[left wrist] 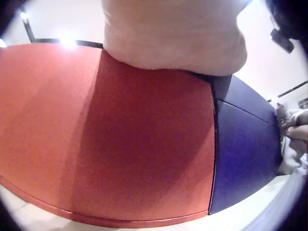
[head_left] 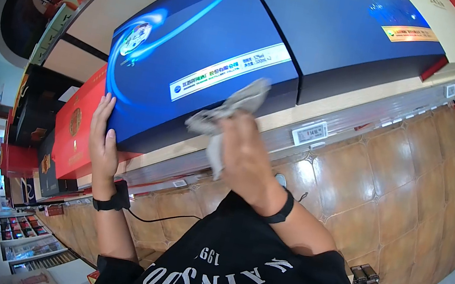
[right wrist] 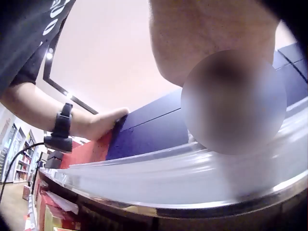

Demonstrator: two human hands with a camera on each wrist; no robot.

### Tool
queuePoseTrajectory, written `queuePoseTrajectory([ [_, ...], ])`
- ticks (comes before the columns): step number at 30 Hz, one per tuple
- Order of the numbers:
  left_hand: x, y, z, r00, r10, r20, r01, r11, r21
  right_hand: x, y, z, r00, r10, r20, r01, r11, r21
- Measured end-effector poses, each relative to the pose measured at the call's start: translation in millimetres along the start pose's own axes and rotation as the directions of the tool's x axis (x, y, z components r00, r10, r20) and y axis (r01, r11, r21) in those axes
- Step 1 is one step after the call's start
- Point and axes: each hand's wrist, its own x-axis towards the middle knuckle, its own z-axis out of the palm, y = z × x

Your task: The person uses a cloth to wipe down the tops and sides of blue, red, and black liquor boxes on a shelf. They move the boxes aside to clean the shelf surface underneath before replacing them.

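Note:
A grey cloth (head_left: 225, 115) is bunched in my right hand (head_left: 246, 157), which grips it over the front edge of a large blue box (head_left: 159, 78). Part of the cloth hangs below the fingers. On the box's left front corner rests my left hand (head_left: 103, 144), fingers extended and thumb apart. Beside that corner stands a red box (head_left: 79, 128), whose flat side fills much of the left wrist view. The cloth (left wrist: 292, 149) also shows at the right of that view. A round blur hides the right fingers in the right wrist view.
Another blue box (head_left: 345, 29) stands right against the first, with a cream box (head_left: 448, 29) beyond it. Along the shelf front runs a strip with a price tag (head_left: 309, 133). A black cable (head_left: 162, 220) hangs from the left wrist. Tiled floor (head_left: 379, 181) lies below.

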Motion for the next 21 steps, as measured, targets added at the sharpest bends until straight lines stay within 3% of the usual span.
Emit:
queuePoseTrajectory([
  [3, -0.8, 3.1, -1.1, 1.0, -0.015, 0.005, 0.015, 1.0, -0.008, 0.9, -1.5, 2.7, 0.999, 0.01, 0.048, -0.014, 0.996, 0.083],
  [4, -1.2, 4.4, -1.4, 1.0, -0.025, 0.007, 0.026, 1.0, -0.007, -0.3, 1.5, -3.1, 0.998, 0.065, 0.003, -0.065, 0.997, -0.029],
  [5, -1.2, 3.4, -0.9, 1.0, -0.018, 0.003, 0.018, 1.0, -0.013, -1.3, 6.4, -13.0, 0.992, 0.113, -0.047, -0.119, 0.983, -0.138],
  [6, -0.9, 3.1, -1.3, 1.0, -0.013, 0.003, 0.013, 1.0, -0.015, 6.5, 11.2, -24.1, 0.975, 0.09, -0.204, -0.118, 0.984, -0.13],
  [8, -1.3, 3.2, -2.0, 1.0, -0.006, 0.001, 0.006, 1.0, -0.02, 13.6, 24.9, -38.7, 0.907, 0.201, -0.37, -0.269, 0.953, -0.142],
  [10, -1.3, 1.3, -2.2, 1.0, -0.001, 0.001, 0.001, 1.0, -0.029, 17.4, 27.6, -32.3, 0.873, 0.163, -0.46, -0.243, 0.962, -0.121],
  [13, -1.7, -4.7, -4.4, 1.0, 0.001, 0.022, -0.001, 1.0, -0.023, 13.6, 1.0, -7.5, 0.938, 0.173, -0.301, -0.216, 0.97, -0.114],
  [16, -1.5, -0.5, -3.8, 1.0, 0.004, 0.028, -0.003, 1.0, -0.01, 13.4, -21.5, 17.9, 0.999, -0.046, -0.022, 0.047, 0.998, 0.046],
  [18, -0.4, -1.3, -7.1, 0.999, 0.013, 0.052, -0.014, 1.0, 0.011, 12.9, -17.4, 8.7, 1.0, -0.015, -0.022, 0.013, 0.997, -0.074],
  [20, 0.4, 3.8, -7.7, 0.998, -0.004, 0.062, 0.001, 0.999, 0.042, 14.7, -7.5, -9.2, 0.992, 0.032, -0.126, -0.048, 0.992, -0.12],
  [21, 0.4, 6.6, -6.9, 0.999, -0.016, 0.05, 0.014, 0.999, 0.044, 26.5, -3.7, -21.5, 0.966, 0.06, -0.251, -0.093, 0.989, -0.119],
])
